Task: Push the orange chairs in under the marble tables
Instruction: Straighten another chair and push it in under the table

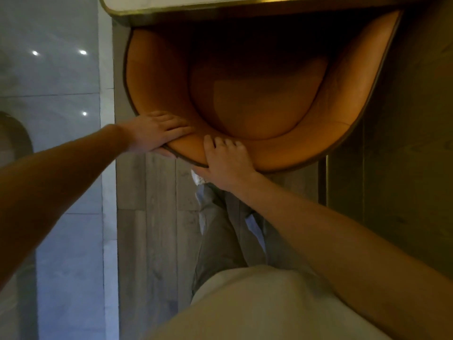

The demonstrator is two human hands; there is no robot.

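An orange tub chair (257,99) with a curved, dark-piped backrest fills the upper middle of the head view. The front of its seat lies in shadow under the marble table (171,2), whose brass-edged top runs along the upper border. My left hand (157,132) grips the backrest's rim at the left, fingers over the top and thumb under. My right hand (226,160) grips the same rim just to the right, fingers curled over into the chair's inside. The chair's legs are hidden.
A wooden plank floor (152,217) lies under me, with my legs and a shoe below the chair. A glossy pale tiled floor (54,74) runs along the left. A dark panel (392,192) stands close on the right of the chair.
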